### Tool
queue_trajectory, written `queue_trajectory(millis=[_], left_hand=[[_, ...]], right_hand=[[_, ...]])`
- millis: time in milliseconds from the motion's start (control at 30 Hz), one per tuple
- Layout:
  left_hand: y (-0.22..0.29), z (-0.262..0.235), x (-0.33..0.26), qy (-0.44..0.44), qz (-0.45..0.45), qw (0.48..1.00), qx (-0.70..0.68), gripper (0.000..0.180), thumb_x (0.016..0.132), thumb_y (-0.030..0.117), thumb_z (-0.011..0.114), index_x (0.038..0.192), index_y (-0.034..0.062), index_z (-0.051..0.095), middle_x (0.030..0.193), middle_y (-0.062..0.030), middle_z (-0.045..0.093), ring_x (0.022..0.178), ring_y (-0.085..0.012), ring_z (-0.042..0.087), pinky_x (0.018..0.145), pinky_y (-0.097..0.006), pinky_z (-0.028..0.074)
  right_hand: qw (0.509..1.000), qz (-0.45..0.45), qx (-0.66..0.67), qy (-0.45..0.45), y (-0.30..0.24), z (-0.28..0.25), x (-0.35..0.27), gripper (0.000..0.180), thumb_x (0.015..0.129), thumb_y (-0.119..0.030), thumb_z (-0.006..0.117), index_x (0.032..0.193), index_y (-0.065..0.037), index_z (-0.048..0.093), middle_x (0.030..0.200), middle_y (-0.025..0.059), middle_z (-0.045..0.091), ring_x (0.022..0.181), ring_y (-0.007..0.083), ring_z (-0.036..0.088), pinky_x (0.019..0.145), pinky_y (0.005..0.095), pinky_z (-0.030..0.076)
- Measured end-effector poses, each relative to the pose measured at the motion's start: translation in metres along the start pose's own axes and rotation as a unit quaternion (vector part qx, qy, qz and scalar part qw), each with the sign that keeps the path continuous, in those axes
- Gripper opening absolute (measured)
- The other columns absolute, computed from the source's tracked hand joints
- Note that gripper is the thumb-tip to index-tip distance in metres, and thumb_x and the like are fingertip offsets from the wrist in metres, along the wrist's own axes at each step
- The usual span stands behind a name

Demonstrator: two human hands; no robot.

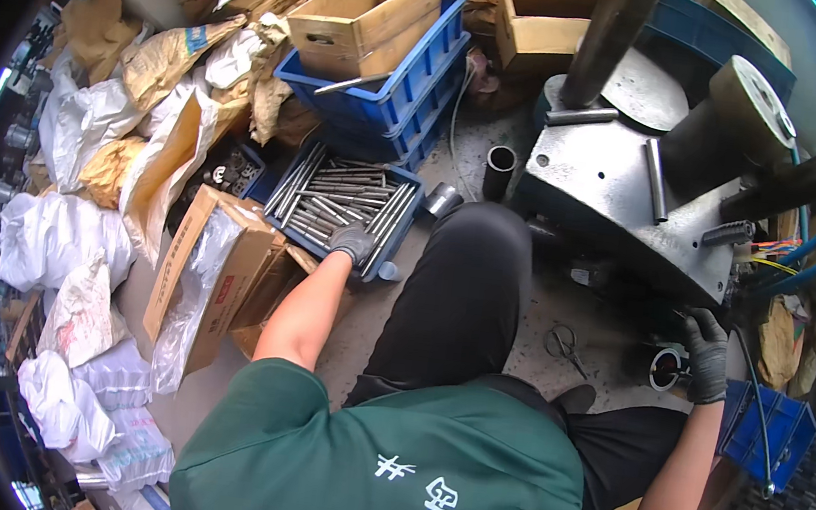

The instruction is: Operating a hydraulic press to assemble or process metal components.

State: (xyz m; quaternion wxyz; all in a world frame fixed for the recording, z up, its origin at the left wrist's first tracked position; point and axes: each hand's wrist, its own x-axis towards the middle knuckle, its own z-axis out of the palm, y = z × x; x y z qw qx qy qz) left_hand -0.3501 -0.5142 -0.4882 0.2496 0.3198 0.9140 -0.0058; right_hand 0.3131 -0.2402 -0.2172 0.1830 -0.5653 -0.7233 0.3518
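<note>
My left hand (354,242), in a grey glove, reaches into a shallow blue crate (414,207) of loose steel rods (340,190). Its fingers are bent down over a metal rod at the near right of the pile, though the fingertips are partly hidden. Low on the right, my right hand (706,354) wears a dark grey glove beneath the front edge of a heavy steel press (598,181). Those fingers are curled, and whatever they hold is lost in the shadow. Beside this hand stands a round open metal tube (665,369).
Behind the rod crate, stacked blue crates (374,115) carry a wooden box (364,23). Short rods (656,181) lie on the press. Scissors (566,349) rest on the floor. A cardboard box (209,283) and piled sacks (68,236) stand at left; a blue bin (770,432) at right.
</note>
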Motion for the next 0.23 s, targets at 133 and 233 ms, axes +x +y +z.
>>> queue_trajectory(millis=[133,233], left_hand=[[-0.016,0.005,0.024,-0.023,0.021,1.0,-0.008,0.068,0.082,0.05,0.067,0.118,-0.0076,0.072,0.121,-0.0348,0.069,0.118,-0.0454,0.067,0.101,-0.05,0.053],[0.012,0.008,0.045,0.002,0.057,0.998,-0.029,0.078,0.08,0.051,0.077,0.136,-0.0025,0.065,0.136,-0.0307,0.065,0.129,-0.0425,0.062,0.111,-0.046,0.048]], right_hand=[[0.993,-0.114,0.016,-0.015,0.0,-0.004,0.001,0.019,0.099,-0.011,0.071,0.114,0.0,0.071,0.101,0.0064,0.074,0.095,0.0127,0.065,0.087,0.0308,0.054],[0.993,-0.095,0.053,0.034,0.005,0.004,0.006,0.024,0.099,-0.012,0.072,0.119,0.001,0.07,0.105,0.0079,0.075,0.099,0.0133,0.067,0.091,0.0306,0.054]])
